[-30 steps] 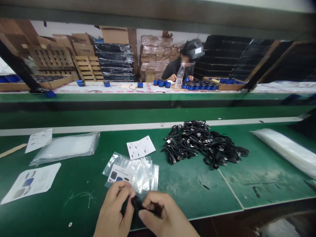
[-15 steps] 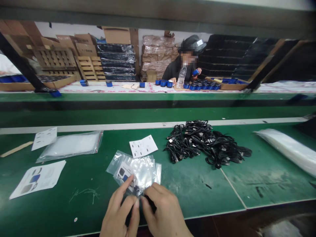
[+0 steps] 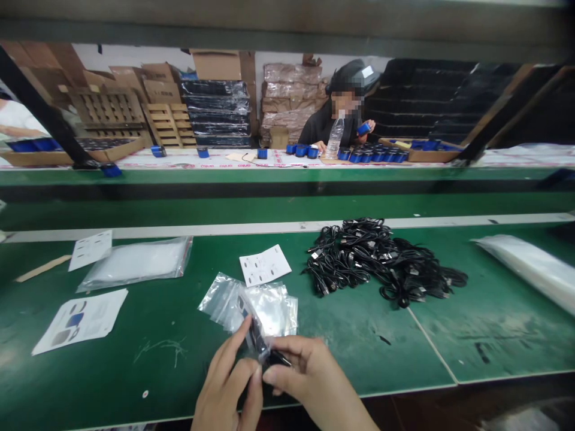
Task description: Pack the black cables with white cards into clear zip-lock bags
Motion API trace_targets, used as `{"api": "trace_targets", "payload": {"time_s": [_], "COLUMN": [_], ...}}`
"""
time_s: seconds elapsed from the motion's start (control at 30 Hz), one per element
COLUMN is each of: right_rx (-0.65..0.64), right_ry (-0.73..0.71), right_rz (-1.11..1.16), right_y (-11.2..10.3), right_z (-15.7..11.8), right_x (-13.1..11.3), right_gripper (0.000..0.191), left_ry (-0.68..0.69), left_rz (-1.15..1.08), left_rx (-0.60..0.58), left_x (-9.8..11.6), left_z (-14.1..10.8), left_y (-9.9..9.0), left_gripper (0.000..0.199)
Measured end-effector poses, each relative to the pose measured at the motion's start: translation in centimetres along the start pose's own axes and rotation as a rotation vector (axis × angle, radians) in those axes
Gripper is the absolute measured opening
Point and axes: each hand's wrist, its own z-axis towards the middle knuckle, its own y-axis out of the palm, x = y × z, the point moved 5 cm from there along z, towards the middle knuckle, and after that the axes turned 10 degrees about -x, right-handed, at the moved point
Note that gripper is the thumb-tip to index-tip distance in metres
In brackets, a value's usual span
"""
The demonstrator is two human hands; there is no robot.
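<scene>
My left hand (image 3: 227, 380) and my right hand (image 3: 309, 371) meet at the lower middle of the green workbench (image 3: 359, 353). Both pinch a small clear zip bag (image 3: 257, 335) that stands tilted, with a black coiled cable (image 3: 276, 359) at its lower end. A printed card seems to lie inside this bag, partly hidden by the plastic. Just behind my hands lies a loose stack of clear zip bags (image 3: 269, 311). A white printed card (image 3: 265, 265) sits beyond them, near a large tangled pile of black cables (image 3: 381, 263).
To the left lie a white leaflet (image 3: 81, 320), a filled plastic bag (image 3: 135, 263), a small card (image 3: 90, 250) and a wooden stick (image 3: 42, 268). A plastic roll (image 3: 530, 266) lies right. Across a divider, a co-worker (image 3: 336, 114) holds a blue item among blue cylinders.
The small bag has risen from the stack and tilted upright between my hands, with the black cable at its lower end. My hands have moved slightly to the right.
</scene>
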Motion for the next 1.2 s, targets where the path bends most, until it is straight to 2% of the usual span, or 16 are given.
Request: {"api": "trace_targets", "payload": {"time_s": [0.07, 0.13, 0.2, 0.3, 0.43, 0.47, 0.53, 0.6, 0.67, 0.73, 0.83, 0.87, 0.93, 1.03, 1.1, 1.2], "right_rx": [-0.062, -0.143, -0.116, 0.082, 0.495, 0.545, 0.456, 0.250, 0.119, 0.064, -0.083, -0.122, -0.148, -0.128, -0.119, -0.125], "right_ry": [-0.041, -0.067, -0.067, -0.065, -0.088, -0.101, -0.131, -0.170, -0.197, -0.203, -0.175, -0.160, -0.127, -0.114, -0.130, -0.119], "right_rz": [0.047, -0.018, -0.142, -0.374, -0.670, -0.680, -0.616, -0.573, -0.638, -0.744, -0.785, -0.780, -0.800, -0.872, -0.868, -0.770], "right_y": [0.5, 0.9, 0.7, -0.1, -1.1, -1.1, -0.8, -0.1, 0.3, 0.4, 0.6, 0.7, 0.7, 0.4, 0.2, -0.2], "right_z": [0.0, -0.2, -0.4, -0.2, -0.1, 0.0, 0.5, 1.0, 1.0, 0.7, 0.2, 0.1, -0.1, -0.3, -0.4, -0.3], "right_x": [-0.4, -1.0, -1.2, -1.0, -0.6, -0.6, -0.3, -0.4, -1.1, -2.1, -3.2, -3.4, -3.7, -3.8, -3.9, -3.9], "right_gripper": [0.032, 0.025, 0.018, 0.014, 0.015, 0.018, 0.024, 0.015, 0.016, 0.016, 0.016, 0.016, 0.017, 0.021, 0.022, 0.017], "left_ry": [-0.016, -0.020, 0.002, 0.046, 0.068, 0.066, 0.078, 0.110, 0.138, 0.147, 0.193, 0.176, 0.084, -0.080, -0.122, -0.144], "left_rz": [0.002, -0.003, -0.010, -0.001, 0.021, 0.029, 0.045, 0.071, 0.106, 0.141, 0.181, 0.176, 0.106, -0.137, -0.261, -0.266], "left_rx": [-0.001, -0.001, 0.009, 0.040, 0.113, 0.129, 0.146, 0.129, 0.085, -0.001, -0.221, -0.294, -0.470, -0.705, -0.730, -0.621], "left_x": [-0.2, -0.4, -0.4, -0.2, 0.6, 0.9, 1.3, 1.6, 1.2, 0.3, -1.0, -1.3, -1.7, -1.5, -1.2, -1.4], "left_z": [0.0, 0.0, 0.0, -0.1, -0.5, -0.5, -0.5, -0.3, 0.1, 0.8, 2.0, 2.3, 2.9, 2.8, 2.6, 2.3], "left_y": [0.1, 0.1, 0.1, 0.4, 0.4, 0.3, -0.1, -0.6, -1.4, -2.5, -4.0, -4.4, -4.6, -3.8, -3.3, -3.0], "left_gripper": [0.025, 0.022, 0.020, 0.019, 0.021, 0.021, 0.021, 0.023, 0.021, 0.008, 0.049, 0.057, 0.045, 0.004, 0.021, 0.039]}}
